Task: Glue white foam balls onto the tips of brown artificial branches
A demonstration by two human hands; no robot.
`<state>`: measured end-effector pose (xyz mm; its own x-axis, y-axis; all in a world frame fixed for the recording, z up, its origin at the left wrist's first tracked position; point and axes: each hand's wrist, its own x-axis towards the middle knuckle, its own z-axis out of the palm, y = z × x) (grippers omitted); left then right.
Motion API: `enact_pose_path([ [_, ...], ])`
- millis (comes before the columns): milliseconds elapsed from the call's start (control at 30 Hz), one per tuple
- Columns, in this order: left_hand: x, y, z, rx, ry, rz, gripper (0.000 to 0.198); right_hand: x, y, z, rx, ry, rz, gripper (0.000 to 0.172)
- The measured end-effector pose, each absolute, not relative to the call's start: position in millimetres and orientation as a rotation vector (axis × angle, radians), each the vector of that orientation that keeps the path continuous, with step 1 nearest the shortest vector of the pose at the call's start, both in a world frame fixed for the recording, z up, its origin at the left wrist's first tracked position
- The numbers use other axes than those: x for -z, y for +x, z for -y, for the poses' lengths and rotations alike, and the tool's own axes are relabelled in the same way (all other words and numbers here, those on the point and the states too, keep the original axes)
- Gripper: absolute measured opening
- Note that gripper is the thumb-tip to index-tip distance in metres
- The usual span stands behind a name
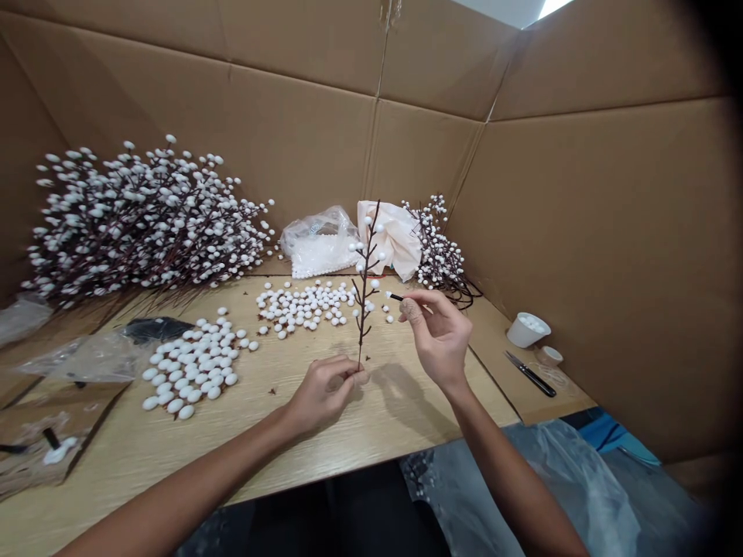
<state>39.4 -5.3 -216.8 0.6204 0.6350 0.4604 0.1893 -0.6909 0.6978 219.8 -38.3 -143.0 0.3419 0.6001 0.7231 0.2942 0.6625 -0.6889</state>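
Two pinches: left hand (322, 394), berry sprig (364, 286); right hand (441, 340), perhaps a swab (395, 296)

Matt foam berries (197, 365), smooth wood-grain tabletop (139, 472) — matt cardboard walls (580, 232).

Left hand (321, 394), right hand (439, 340) bare; forearms (174, 491) sleeveless; dark clothing (325, 518) below table edge.

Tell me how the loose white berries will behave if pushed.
The loose white berries look round, so they would probably roll apart. They seem light, likely foam: the thin stem in the left hand carries several without visibly sagging.
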Motion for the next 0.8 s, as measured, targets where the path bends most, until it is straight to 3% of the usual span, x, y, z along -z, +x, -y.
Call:
enact_pose_path([
  [567,213,40,6,-0.975,2.239,-0.618,0.015,144,220,42,-0.321,-0.925,1.205,0.008],
  [800,211,41,4,-1.044,2.282,-0.603,0.016,185,273,64,-0.344,-1.186,1.099,0.019],
])
